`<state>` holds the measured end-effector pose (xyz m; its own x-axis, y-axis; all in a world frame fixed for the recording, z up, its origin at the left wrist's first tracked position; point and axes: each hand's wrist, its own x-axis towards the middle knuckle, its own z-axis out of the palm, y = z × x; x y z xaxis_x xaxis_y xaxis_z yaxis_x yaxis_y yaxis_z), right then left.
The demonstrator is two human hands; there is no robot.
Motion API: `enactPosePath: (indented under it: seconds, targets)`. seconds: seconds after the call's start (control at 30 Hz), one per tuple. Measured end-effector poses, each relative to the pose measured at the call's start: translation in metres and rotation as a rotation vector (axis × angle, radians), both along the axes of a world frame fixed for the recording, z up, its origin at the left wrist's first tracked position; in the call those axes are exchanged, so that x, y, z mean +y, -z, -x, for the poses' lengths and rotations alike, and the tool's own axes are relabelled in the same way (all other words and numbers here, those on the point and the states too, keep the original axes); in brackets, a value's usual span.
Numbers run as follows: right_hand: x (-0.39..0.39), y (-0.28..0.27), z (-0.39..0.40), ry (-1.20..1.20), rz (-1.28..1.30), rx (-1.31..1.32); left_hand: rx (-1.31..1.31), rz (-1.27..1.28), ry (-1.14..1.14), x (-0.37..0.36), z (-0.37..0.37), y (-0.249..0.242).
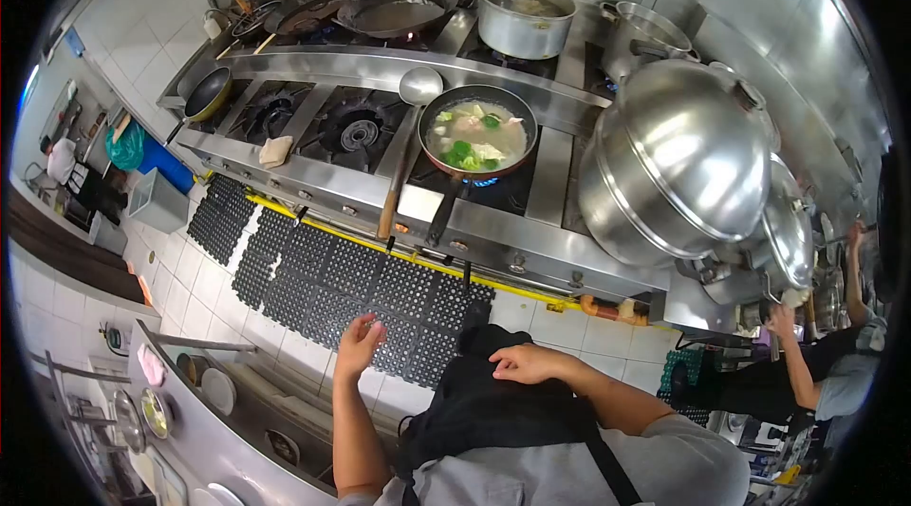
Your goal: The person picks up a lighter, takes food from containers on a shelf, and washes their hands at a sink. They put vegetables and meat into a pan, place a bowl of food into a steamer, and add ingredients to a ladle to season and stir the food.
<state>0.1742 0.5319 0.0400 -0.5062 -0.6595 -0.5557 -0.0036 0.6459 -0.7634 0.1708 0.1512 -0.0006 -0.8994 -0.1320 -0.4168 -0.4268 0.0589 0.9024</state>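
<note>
My left hand [361,345] is raised above the floor mat, fingers loosely bent and apart, with nothing in it. In front of my black apron [484,411] hovers my right hand [525,364], its fingers loosely curved and no object visible in them. Ahead of both hands a frying pan [435,159] sits over a lit blue flame, its dark handle [443,212] pointing toward me. Broccoli [462,155] and pale pieces lie in cloudy liquid inside it. A ladle [420,85] with a wooden handle rests on the stove just left of the pan.
A folded cloth [276,152] lies near the stove's front edge. Dark woks [397,12] and a large pot [525,20] stand on the back burners. A big domed steamer [678,164] bulks at right. Another person's hand [784,321] shows at far right. A steel counter [190,430] is behind left.
</note>
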Motion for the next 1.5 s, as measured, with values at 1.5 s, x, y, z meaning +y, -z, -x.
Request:
enactPosePath:
  seconds: [1.5]
  targets:
    - [-0.396, -0.030, -0.089, 1.869, -0.273, 0.261, -0.191, -0.444, 2.025, -0.076, 0.275, -0.097]
